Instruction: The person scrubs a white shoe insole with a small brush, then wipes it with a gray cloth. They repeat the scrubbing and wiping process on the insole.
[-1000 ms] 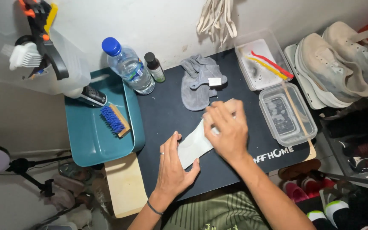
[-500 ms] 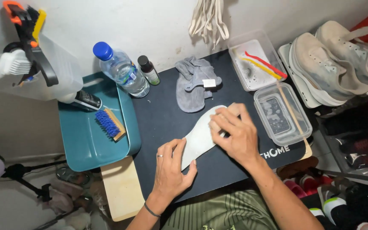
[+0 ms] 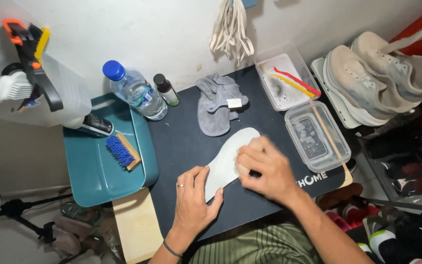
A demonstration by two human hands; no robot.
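A pale shoe insole (image 3: 225, 156) lies on a black mat (image 3: 181, 142). My left hand (image 3: 194, 200) presses flat on the insole's near end and holds it down. My right hand (image 3: 264, 168) is closed over the insole's middle and is blurred with motion; something dark shows under its fingers, too hidden to name. A grey cloth mitt (image 3: 218, 102) lies just beyond the insole.
A teal tray (image 3: 98, 176) on the left holds a blue-bristled brush (image 3: 122, 151). A water bottle (image 3: 135, 90) and a small dark bottle (image 3: 166, 89) stand at the back. Two clear plastic boxes (image 3: 313, 132) sit right, with pale sneakers (image 3: 377, 78) beyond.
The right hand has slid down the insole from its far tip toward its middle. The left hand stays on the near end.
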